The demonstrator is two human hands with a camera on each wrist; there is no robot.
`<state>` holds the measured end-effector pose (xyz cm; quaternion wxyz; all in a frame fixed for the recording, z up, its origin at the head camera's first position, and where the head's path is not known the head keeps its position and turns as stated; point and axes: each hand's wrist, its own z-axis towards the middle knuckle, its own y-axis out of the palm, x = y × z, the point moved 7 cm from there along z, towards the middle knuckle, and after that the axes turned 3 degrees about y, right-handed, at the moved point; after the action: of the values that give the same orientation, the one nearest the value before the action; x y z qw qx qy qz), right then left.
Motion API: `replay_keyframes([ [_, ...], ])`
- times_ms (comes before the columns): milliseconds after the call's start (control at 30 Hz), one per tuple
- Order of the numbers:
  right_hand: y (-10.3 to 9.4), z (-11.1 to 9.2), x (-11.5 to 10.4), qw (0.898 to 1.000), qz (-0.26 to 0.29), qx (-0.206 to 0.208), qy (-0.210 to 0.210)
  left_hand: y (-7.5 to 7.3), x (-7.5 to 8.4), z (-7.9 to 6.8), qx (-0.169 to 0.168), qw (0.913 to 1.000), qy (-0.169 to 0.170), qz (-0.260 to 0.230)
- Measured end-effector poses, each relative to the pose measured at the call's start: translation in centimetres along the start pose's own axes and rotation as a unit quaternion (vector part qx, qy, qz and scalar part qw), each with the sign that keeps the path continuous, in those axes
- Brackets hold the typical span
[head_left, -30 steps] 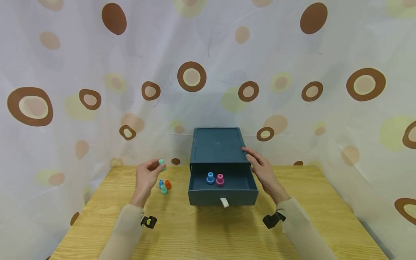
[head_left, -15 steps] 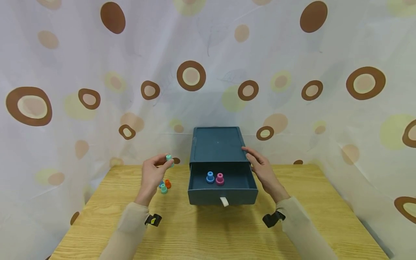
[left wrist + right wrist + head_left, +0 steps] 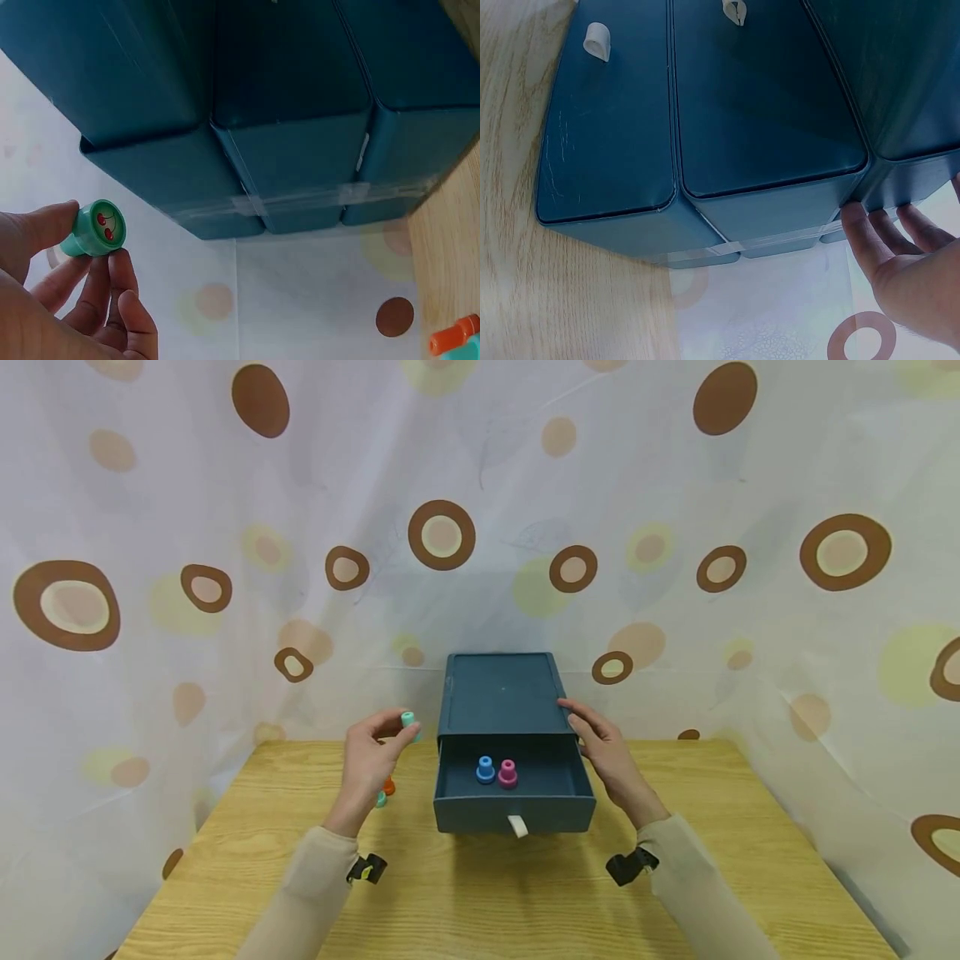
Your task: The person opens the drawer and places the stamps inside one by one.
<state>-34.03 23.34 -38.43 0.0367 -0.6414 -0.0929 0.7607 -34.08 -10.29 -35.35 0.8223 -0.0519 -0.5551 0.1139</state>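
Note:
My left hand [image 3: 369, 762] pinches a mint-green toy stamp [image 3: 408, 721] between thumb and fingers, raised above the table just left of the dark blue drawer cabinet [image 3: 501, 693]. In the left wrist view the end of the held stamp [image 3: 99, 228] shows a red cherry picture. The cabinet's top drawer [image 3: 513, 816] is pulled out, with a blue stamp [image 3: 486, 771] and a pink stamp [image 3: 508, 775] standing inside. My right hand [image 3: 609, 764] rests its fingers against the cabinet's right side, and the right wrist view shows the fingertips [image 3: 853, 212] at its wall.
Behind my left wrist, an orange stamp [image 3: 389, 787] and another mint-green stamp [image 3: 381, 799] stand on the wooden table [image 3: 247, 827], partly hidden. The cabinet stacks three drawers, with white pull tabs [image 3: 518, 827]. A spotted cloth [image 3: 495, 485] hangs close behind it.
My left hand has moved right and slightly up with the mint-green stamp, towards the cabinet, now covering part of the stamps on the table. The right hand and drawer have stayed put.

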Motion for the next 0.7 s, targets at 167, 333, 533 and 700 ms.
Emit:
replay_keyframes([
  [167, 0.0, 0.1, 0.0, 1.0, -0.003, 0.0, 0.003, 0.9, 1.2, -0.4, -0.01, 0.9997, 0.022, -0.007],
  [333, 0.0, 0.1, 0.1, 1.0, -0.003, 0.001, 0.006, 1.5, 2.3, -0.8, -0.012, 0.9992, 0.038, -0.005],
  [533, -0.1, 0.0, 0.1, 1.0, 0.0, 0.005, 0.006, 2.0, 3.6, -1.1, -0.021, 0.9981, 0.058, -0.008],
  [700, 0.0, -0.1, 0.1, 1.0, -0.006, 0.003, 0.006, 2.7, 4.1, -1.2, -0.032, 0.9976, 0.061, -0.011],
])
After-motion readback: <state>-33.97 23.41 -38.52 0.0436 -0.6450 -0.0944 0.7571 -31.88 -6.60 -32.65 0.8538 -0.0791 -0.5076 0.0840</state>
